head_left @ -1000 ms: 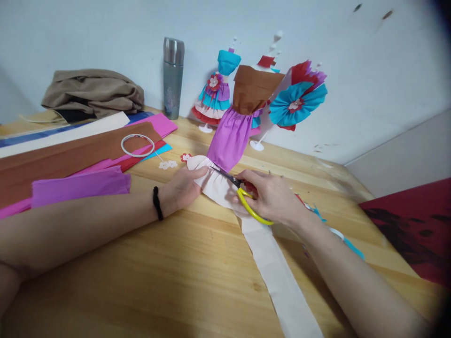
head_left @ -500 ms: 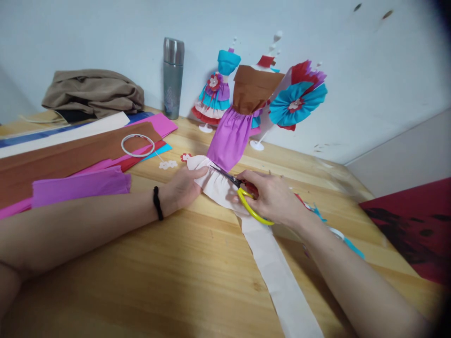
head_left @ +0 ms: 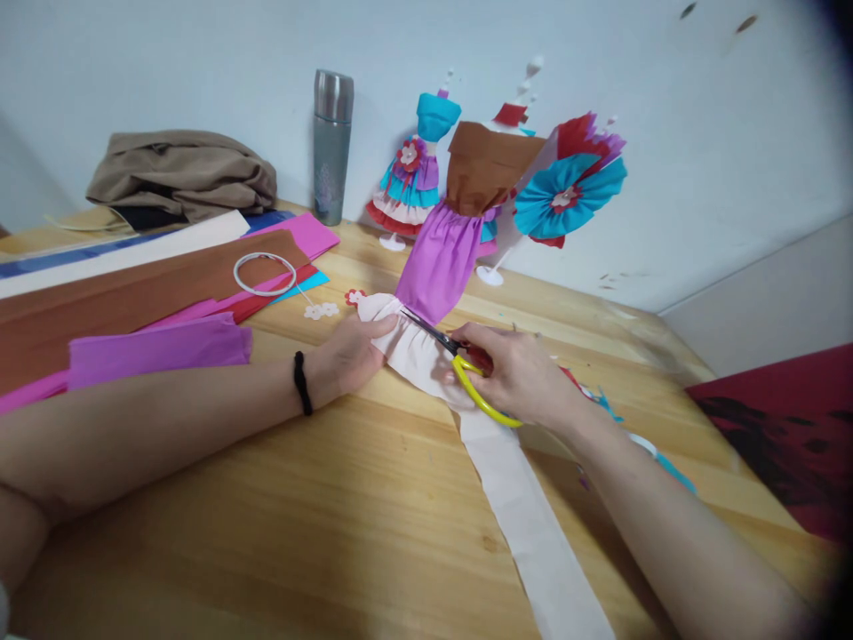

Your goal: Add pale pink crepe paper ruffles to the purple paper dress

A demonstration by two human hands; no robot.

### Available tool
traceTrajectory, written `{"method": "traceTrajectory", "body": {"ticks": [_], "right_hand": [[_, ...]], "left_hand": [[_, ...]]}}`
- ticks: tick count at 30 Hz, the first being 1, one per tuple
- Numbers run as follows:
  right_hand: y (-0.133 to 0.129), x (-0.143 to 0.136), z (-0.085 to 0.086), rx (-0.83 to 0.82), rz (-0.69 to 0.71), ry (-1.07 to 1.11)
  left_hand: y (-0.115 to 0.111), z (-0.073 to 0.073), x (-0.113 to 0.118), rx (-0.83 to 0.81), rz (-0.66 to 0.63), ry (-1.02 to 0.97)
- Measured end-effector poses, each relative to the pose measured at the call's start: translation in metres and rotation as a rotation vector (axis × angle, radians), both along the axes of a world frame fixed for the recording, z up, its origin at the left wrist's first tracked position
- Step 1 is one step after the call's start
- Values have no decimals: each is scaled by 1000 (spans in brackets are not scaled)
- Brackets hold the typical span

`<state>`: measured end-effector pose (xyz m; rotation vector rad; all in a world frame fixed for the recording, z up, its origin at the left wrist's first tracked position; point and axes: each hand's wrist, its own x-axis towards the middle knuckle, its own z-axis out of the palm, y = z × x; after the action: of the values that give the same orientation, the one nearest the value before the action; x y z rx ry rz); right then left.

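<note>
My left hand (head_left: 356, 351) pinches the gathered end of a pale pink crepe paper strip (head_left: 526, 516), whose long tail runs down over the table's front. In my right hand (head_left: 516, 369) is a pair of scissors (head_left: 476, 391) with yellow handles. The blades lie over the gathered paper, tips close to my left thumb. Just behind stands a dress form in a brown paper top (head_left: 490, 169) and a purple gathered skirt (head_left: 443, 258); the pale paper meets the skirt's lower edge. A red and white paper flower (head_left: 355, 297) lies beside my left hand.
Folded crepe paper sheets (head_left: 147, 289) with a white ring (head_left: 265, 274) on top lie at left. A bottle (head_left: 331, 151), brown cloth (head_left: 179, 173) and smaller dressed forms (head_left: 406, 187) stand along the wall. Paper scraps (head_left: 606, 404) and white tape (head_left: 643, 444) lie beyond my right forearm.
The whole view has shifted slightly, so everything sits a little further right. My hands, the scissors and the paper strip keep nearly the same positions relative to one another.
</note>
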<state>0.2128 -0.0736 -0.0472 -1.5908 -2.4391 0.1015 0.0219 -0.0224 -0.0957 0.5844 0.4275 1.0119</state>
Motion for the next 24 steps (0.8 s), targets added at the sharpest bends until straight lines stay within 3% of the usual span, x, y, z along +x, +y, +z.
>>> {"method": "traceTrajectory", "body": {"ticks": [24], "right_hand": [[-1, 8, -1, 18, -52, 11]], "left_hand": [[3, -5, 0, 39, -10, -40]]}}
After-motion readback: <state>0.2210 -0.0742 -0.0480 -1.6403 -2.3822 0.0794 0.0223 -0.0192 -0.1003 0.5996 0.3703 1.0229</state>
